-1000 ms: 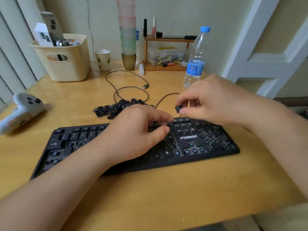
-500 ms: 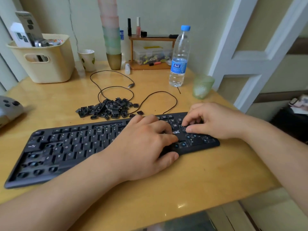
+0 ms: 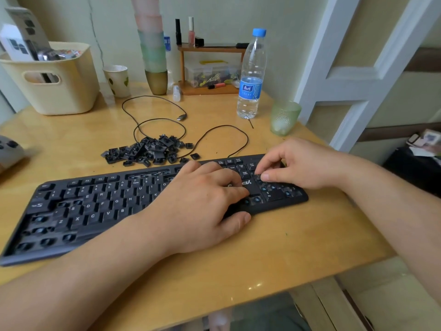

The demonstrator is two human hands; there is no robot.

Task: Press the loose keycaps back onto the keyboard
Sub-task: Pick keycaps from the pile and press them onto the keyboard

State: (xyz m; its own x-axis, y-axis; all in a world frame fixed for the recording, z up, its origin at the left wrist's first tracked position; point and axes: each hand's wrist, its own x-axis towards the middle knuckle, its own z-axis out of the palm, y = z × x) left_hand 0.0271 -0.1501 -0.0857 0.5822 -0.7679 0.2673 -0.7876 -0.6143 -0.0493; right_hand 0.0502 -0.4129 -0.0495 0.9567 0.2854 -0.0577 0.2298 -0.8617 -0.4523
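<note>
On the wooden table [image 3: 274,254] lies a black keyboard [image 3: 95,206], set at a slant, with its left end close to the camera and its right end farther away. Many letter keys in the middle rows are in place, but open sockets with blue stems show at the lower left corner and on the number pad. The left hand [image 3: 202,201] lies palm down over the right part of the keyboard. Its fingers are stretched forward and kept close together on the area of the arrow keys, and its thumb rests on the table at the front edge of the keyboard. The right hand [image 3: 298,166] is over the number pad with bent fingers, and its thumb and first finger come together at the top rows of the pad. They seem to pinch or press a small keycap there, but I cannot tell this for sure, because the fingers hide it. Behind the keyboard, a pile of loose keycaps [image 3: 150,151] sits on the table, partly inside the loops of the thin black cable [image 3: 214,130]. Farther back stand a water bottle [image 3: 250,77], a green glass cup [image 3: 284,118], a paper cup [image 3: 117,80], 1 tall stack of cups [image 3: 152,48] and a cream basket [image 3: 52,84].
</note>
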